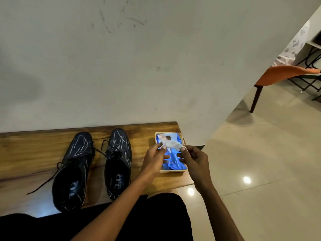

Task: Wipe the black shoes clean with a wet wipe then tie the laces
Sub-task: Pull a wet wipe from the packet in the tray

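Nearest item: dark-clothed lap of the seated person, at the bottom edge; both forearms reach forward over it to the counter.

Left hand: left hand rests on the near-left part of the wipe pack, thumb and fingertips pressed to its top as if steadying it; fingers partly curled, nothing lifted.

Right hand: right hand pinches a pale wet wipe between thumb and forefinger at the pack's middle; remaining fingers loosely bent.

Container: shallow cream tray at the right end of the counter holds the blue wipe pack, which fills it; long axis runs away from the person.

Wipe: crumpled, partly drawn from the pack, trailing toward the far-left corner; whether fully free cannot be told.

Shoes: two black shoes with pale streaks, left shoe and right shoe, stand side by side, toes toward the wall, heels toward the person.

Key relation: shoes lie left of both hands; right shoe just beside the left hand, which is the nearer.

Laces: laces undone, trailing across the counter.

Judgement: wiping not yet begun; carrying the wipe leftward follows.
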`<state>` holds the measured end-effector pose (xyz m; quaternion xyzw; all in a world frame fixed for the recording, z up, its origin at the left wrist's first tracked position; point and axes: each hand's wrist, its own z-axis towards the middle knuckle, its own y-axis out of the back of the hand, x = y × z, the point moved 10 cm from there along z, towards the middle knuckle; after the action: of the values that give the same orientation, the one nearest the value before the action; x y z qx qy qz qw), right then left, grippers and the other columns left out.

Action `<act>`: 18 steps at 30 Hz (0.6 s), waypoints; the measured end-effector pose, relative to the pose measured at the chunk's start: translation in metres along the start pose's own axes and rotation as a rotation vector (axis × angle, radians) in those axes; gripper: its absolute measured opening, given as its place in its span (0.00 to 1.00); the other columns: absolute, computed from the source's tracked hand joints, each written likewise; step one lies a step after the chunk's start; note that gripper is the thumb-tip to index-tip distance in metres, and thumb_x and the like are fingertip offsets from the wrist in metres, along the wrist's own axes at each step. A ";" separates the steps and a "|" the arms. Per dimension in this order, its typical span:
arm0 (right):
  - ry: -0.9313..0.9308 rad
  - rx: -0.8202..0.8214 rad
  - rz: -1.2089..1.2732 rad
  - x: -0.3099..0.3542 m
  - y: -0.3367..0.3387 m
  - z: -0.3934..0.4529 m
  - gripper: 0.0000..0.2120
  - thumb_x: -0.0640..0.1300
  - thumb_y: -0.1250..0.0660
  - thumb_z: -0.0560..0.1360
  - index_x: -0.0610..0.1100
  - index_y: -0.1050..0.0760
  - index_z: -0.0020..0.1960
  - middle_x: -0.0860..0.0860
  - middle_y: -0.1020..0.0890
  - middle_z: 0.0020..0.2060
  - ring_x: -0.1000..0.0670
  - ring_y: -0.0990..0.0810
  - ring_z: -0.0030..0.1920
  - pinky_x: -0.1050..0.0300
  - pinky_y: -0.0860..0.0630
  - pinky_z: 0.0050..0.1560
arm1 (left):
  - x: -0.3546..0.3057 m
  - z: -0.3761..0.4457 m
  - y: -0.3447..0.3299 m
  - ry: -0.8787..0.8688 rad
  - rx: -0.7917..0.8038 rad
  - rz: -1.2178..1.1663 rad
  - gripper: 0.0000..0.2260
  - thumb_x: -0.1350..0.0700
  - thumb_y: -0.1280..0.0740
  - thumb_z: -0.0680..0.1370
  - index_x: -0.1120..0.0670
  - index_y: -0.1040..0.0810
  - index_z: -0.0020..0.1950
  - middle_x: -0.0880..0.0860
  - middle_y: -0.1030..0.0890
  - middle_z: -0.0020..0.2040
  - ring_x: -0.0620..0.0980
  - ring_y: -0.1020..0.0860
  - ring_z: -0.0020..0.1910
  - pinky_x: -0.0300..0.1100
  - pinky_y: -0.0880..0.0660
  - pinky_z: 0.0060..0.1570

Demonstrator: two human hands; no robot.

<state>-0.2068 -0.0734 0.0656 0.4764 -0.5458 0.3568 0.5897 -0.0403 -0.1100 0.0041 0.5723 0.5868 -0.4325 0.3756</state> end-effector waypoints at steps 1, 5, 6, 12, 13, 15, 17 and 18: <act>0.002 0.012 0.006 0.002 -0.006 -0.004 0.06 0.43 0.30 0.79 0.41 0.18 0.52 0.48 0.13 0.43 0.49 0.13 0.45 0.54 0.16 0.46 | 0.001 -0.009 0.002 0.073 0.018 -0.169 0.12 0.52 0.40 0.84 0.55 0.22 0.63 0.56 0.16 0.56 0.51 0.15 0.50 0.47 0.18 0.50; 0.025 0.119 0.003 0.006 -0.036 -0.022 0.05 0.39 0.27 0.76 0.39 0.17 0.51 0.47 0.13 0.44 0.48 0.13 0.46 0.57 0.17 0.45 | -0.013 -0.037 0.027 0.053 0.030 -0.328 0.10 0.56 0.37 0.83 0.59 0.19 0.55 0.58 0.13 0.47 0.54 0.14 0.45 0.47 0.19 0.47; 0.033 0.158 -0.014 0.007 -0.045 -0.027 0.05 0.39 0.26 0.75 0.41 0.16 0.51 0.48 0.13 0.44 0.48 0.14 0.47 0.57 0.17 0.46 | -0.015 -0.042 0.038 0.021 0.006 -0.292 0.08 0.58 0.34 0.81 0.60 0.19 0.57 0.57 0.13 0.47 0.54 0.14 0.45 0.46 0.18 0.46; -0.042 0.231 0.024 0.014 -0.099 -0.046 0.08 0.46 0.30 0.78 0.42 0.16 0.47 0.51 0.13 0.40 0.51 0.14 0.45 0.62 0.18 0.45 | -0.022 -0.062 0.102 -0.067 -0.088 -0.132 0.13 0.65 0.29 0.77 0.56 0.21 0.60 0.52 0.13 0.45 0.49 0.15 0.46 0.43 0.19 0.43; -0.044 0.230 0.036 0.016 -0.108 -0.048 0.07 0.45 0.30 0.78 0.42 0.17 0.49 0.51 0.13 0.41 0.52 0.14 0.44 0.61 0.18 0.44 | -0.025 -0.066 0.110 -0.084 -0.081 -0.141 0.13 0.66 0.30 0.76 0.56 0.22 0.59 0.52 0.13 0.44 0.49 0.15 0.45 0.42 0.19 0.42; -0.034 0.281 0.052 0.022 -0.128 -0.053 0.05 0.42 0.29 0.77 0.43 0.17 0.52 0.51 0.12 0.43 0.51 0.13 0.45 0.60 0.18 0.44 | -0.030 -0.073 0.129 -0.120 -0.101 -0.135 0.11 0.67 0.30 0.76 0.54 0.21 0.55 0.51 0.13 0.43 0.47 0.15 0.43 0.41 0.20 0.42; -0.013 0.345 0.031 0.026 -0.147 -0.059 0.06 0.40 0.28 0.77 0.41 0.17 0.53 0.48 0.12 0.45 0.50 0.13 0.45 0.59 0.18 0.44 | -0.034 -0.077 0.147 -0.155 -0.123 -0.118 0.10 0.67 0.29 0.76 0.54 0.20 0.53 0.52 0.13 0.42 0.49 0.15 0.43 0.42 0.19 0.43; -0.006 0.366 0.025 0.027 -0.156 -0.061 0.06 0.39 0.28 0.77 0.40 0.17 0.53 0.47 0.12 0.45 0.50 0.14 0.45 0.59 0.18 0.43 | -0.035 -0.079 0.156 -0.169 -0.128 -0.114 0.10 0.67 0.29 0.76 0.54 0.19 0.52 0.53 0.13 0.43 0.50 0.15 0.44 0.43 0.19 0.44</act>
<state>-0.0376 -0.0632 0.0688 0.5699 -0.4793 0.4560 0.4873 0.1214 -0.0523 0.0525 0.4745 0.6109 -0.4614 0.4345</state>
